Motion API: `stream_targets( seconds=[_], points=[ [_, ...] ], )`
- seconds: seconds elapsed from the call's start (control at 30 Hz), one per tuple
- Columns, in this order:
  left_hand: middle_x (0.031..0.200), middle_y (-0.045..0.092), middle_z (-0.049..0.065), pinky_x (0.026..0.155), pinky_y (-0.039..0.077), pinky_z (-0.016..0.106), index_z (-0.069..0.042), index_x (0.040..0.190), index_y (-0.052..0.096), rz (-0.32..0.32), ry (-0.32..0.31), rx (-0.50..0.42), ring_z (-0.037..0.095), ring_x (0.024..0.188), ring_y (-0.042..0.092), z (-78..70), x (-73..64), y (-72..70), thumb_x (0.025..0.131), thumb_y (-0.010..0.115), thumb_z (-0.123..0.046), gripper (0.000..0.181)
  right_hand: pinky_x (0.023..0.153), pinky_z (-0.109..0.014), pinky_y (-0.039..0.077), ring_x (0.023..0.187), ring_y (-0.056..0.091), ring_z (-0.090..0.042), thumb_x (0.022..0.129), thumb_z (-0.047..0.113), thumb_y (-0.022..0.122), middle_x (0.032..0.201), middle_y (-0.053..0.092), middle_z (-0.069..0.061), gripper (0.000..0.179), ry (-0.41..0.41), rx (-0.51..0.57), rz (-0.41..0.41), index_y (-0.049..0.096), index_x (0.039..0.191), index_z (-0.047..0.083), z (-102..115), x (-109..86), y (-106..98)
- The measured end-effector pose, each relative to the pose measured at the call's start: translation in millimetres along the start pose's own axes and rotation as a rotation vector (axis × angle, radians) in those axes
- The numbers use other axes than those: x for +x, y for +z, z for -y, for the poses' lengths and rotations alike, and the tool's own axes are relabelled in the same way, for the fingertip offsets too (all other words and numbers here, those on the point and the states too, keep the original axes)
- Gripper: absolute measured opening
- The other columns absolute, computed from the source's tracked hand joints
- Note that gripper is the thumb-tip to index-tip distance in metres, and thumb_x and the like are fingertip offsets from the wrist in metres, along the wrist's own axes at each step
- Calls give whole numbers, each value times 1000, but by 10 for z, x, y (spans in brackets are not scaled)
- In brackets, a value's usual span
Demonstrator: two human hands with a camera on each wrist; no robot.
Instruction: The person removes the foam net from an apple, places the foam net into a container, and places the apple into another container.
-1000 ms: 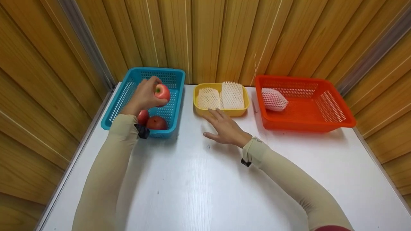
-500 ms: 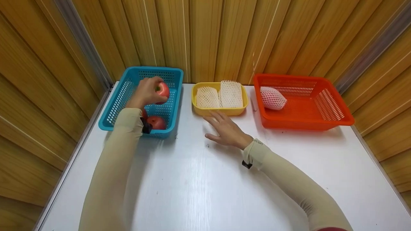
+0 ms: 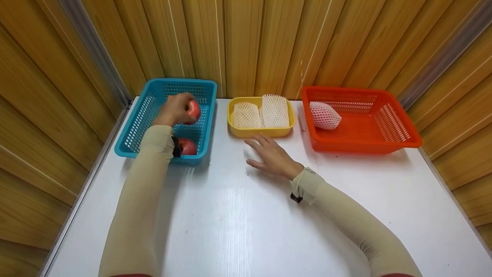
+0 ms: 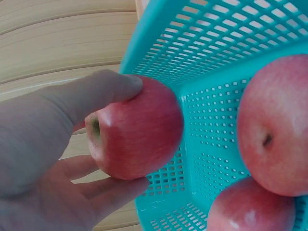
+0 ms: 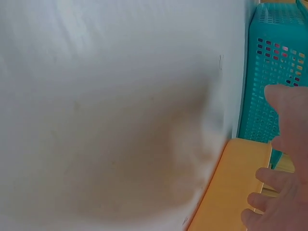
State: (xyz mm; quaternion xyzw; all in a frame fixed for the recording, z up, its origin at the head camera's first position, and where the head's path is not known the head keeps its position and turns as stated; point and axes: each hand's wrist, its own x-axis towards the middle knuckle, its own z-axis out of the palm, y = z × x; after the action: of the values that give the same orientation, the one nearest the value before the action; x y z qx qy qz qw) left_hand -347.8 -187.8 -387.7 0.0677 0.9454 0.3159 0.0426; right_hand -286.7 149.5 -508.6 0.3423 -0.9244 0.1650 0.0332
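Note:
My left hand point(image 3: 175, 109) grips a red apple point(image 4: 139, 127) between thumb and fingers, over the blue basket point(image 3: 210, 127). In the left wrist view the apple's hollow end faces the palm. Two more apples lie in that basket; the larger apple point(image 4: 276, 130) shows at the right, with another apple point(image 4: 250, 209) below it. From the head, the left sleeve hides part of them. My right hand point(image 3: 275, 157), fingers spread and holding nothing, hovers by the front of the yellow box point(image 3: 261, 132). Folded white foam nets point(image 3: 275, 111) stand inside that box.
A red basket point(image 3: 357, 144) stands on the right, with a fruit in a white foam net point(image 3: 324, 115) at its left end. Wood-patterned walls point(image 3: 246, 46) close off the back and sides of the white table point(image 3: 215, 215).
The left hand and its apple have sunk slightly into the blue basket, and the left forearm has swung a little to the right. The right hand has stayed nearly still.

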Motion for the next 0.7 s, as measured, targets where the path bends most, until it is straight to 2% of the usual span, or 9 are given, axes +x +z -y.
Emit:
stream_targets(
  seconds=[0.2, 0.4, 0.53, 0.7],
  points=[
    [141, 53, 18, 102, 49, 56, -9, 147, 51, 25, 0, 3, 38, 125, 46, 8, 45, 29, 84, 81, -2, 69, 123, -52, 23, 148, 32, -39, 100, 45, 64, 157, 42, -14, 66, -26, 3, -32, 44, 155, 15, -17, -19, 11],
    [144, 52, 19, 103, 49, 57, -10, 151, 46, 73, -43, 16, 40, 126, 46, 66, 82, 50, 85, 81, -3, 75, 121, -57, 26, 146, 35, -43, 99, 42, 66, 155, 44, -18, 64, -62, -3, -72, 47, 153, 11, -44, -45, 31],
    [145, 51, 19, 103, 48, 57, -11, 154, 43, 117, -86, 3, 40, 127, 46, 100, 103, 59, 86, 80, -4, 77, 121, -56, 26, 146, 35, -43, 99, 41, 66, 155, 44, -19, 65, -56, -5, -75, 48, 153, 10, -64, -66, 31],
    [145, 50, 20, 104, 48, 59, -10, 155, 42, 135, -92, -4, 41, 128, 46, 112, 120, 73, 87, 80, -3, 78, 123, -51, 23, 148, 34, -40, 99, 41, 66, 157, 43, -17, 64, -23, 15, -60, 47, 154, 13, -64, -93, 14]
  ],
)
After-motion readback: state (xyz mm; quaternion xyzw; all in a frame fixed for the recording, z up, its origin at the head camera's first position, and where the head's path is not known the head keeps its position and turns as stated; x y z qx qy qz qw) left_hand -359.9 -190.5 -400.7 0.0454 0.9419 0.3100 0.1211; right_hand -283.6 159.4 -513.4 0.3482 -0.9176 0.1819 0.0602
